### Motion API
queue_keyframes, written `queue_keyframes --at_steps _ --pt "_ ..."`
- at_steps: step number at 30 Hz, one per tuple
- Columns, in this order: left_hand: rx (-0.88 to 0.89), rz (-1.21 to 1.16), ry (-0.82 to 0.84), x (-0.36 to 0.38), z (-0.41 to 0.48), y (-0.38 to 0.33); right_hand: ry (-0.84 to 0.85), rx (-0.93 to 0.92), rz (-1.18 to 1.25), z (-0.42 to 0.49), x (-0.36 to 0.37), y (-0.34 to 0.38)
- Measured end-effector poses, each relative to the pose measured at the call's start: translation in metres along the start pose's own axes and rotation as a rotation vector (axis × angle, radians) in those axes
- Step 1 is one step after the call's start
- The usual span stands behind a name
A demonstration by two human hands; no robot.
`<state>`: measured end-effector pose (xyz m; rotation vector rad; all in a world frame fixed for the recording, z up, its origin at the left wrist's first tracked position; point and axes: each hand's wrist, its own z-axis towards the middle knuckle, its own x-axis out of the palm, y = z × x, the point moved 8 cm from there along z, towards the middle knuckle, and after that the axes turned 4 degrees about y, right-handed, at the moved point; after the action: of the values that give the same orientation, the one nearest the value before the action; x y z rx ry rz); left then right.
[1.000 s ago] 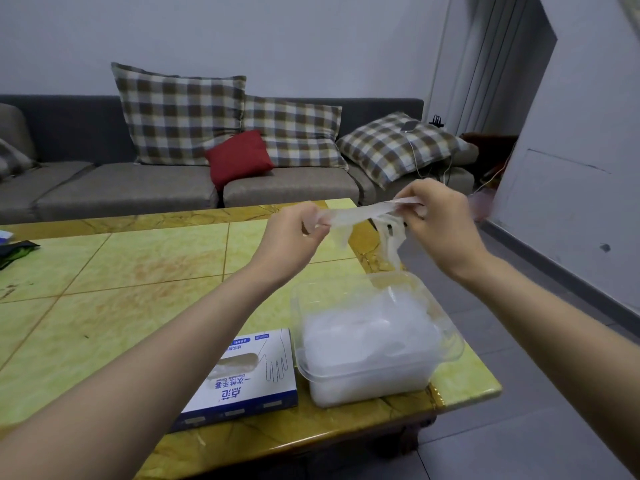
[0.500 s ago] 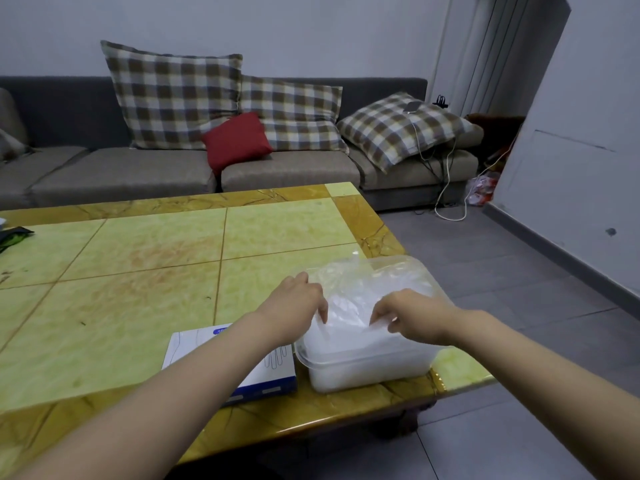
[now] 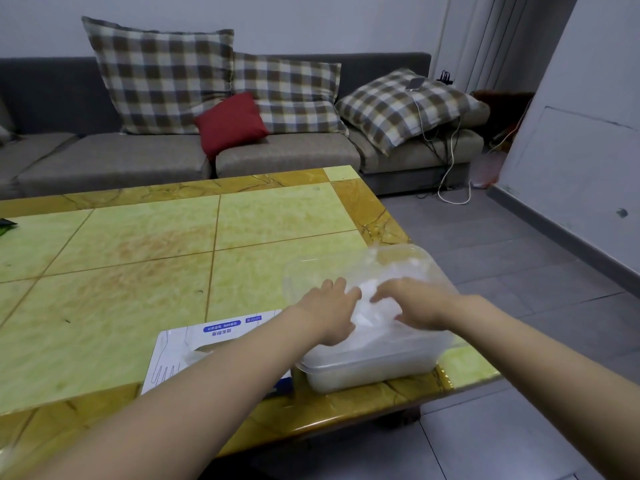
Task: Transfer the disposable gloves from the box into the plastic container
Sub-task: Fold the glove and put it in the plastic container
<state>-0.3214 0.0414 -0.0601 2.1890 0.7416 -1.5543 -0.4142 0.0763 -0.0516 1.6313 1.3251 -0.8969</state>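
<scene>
Left of the plastic container [image 3: 381, 367], touching or almost touching its wall, the box [image 3: 214, 344] lies flat on the table [image 3: 138, 265], with film showing at its opening beside your forearm. Your left hand [image 3: 329, 310] is over the container's left rim, fingers extended and close together, resting on the gloves [image 3: 372, 308] heaped inside. Your right hand [image 3: 415, 303] is over the container's middle, fingers spread and pressing the same heap; blur hides whether any fingertip pinches film. A second ago both hands held one glove stretched out well above the container; it is now down in the pile and neither hand visibly grips it. Judgement: that glove counts as transferred, the container looks close to full, and the next pull starts from the box.
</scene>
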Motion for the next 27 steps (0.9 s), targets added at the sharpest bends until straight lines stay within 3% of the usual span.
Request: queue_keyframes --at_steps 2,7,15,19,24,27 --pt "-0.026 0.064 0.133 0.022 0.007 0.001 0.12 0.015 -0.027 0.007 0.02 -0.005" --pt "-0.088 0.072 0.361 0.045 0.017 0.012 0.224 0.01 0.001 0.022 0.036 -0.013" --pt "-0.079 0.106 0.374 0.045 0.014 0.01 0.245 0.065 0.046 0.024 0.031 -0.015" --pt "-0.063 0.183 0.176 0.017 0.002 0.005 0.124 0.088 0.063 0.011 -0.004 -0.004" --pt "-0.086 -0.115 -0.473 -0.052 -0.039 0.03 -0.41 -0.035 0.125 -0.014 -0.056 0.054" --pt "-0.189 -0.199 -0.64 -0.053 -0.071 0.072 -0.595 -0.21 0.229 -0.028 -0.06 0.104"
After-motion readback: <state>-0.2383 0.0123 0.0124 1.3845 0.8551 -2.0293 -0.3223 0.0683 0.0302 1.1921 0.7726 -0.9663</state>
